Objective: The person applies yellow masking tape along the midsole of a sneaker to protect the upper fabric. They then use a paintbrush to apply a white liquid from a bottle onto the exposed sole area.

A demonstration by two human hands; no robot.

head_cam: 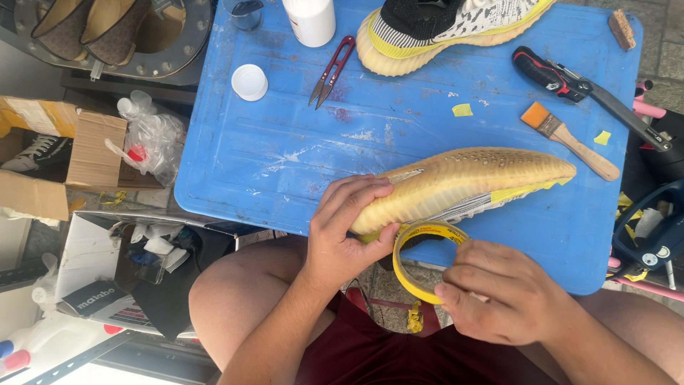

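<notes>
A sneaker (470, 178) with a yellowed ribbed sole lies sole-up on the near part of the blue plastic table (285, 157). My left hand (345, 228) grips its heel end, fingers over the sole. My right hand (502, 292) holds a roll of yellow masking tape (417, 246) upright just below the shoe, near the table's front edge. A strip of yellow tape runs along the shoe's side near the toe.
A second sneaker (442, 28) sits at the table's far edge. Red thread snips (331, 71), a white lid (249, 82), a white bottle (310, 20), a paintbrush (566, 139) and a black-and-red tool (570, 84) lie around. Cardboard boxes (92, 150) stand left.
</notes>
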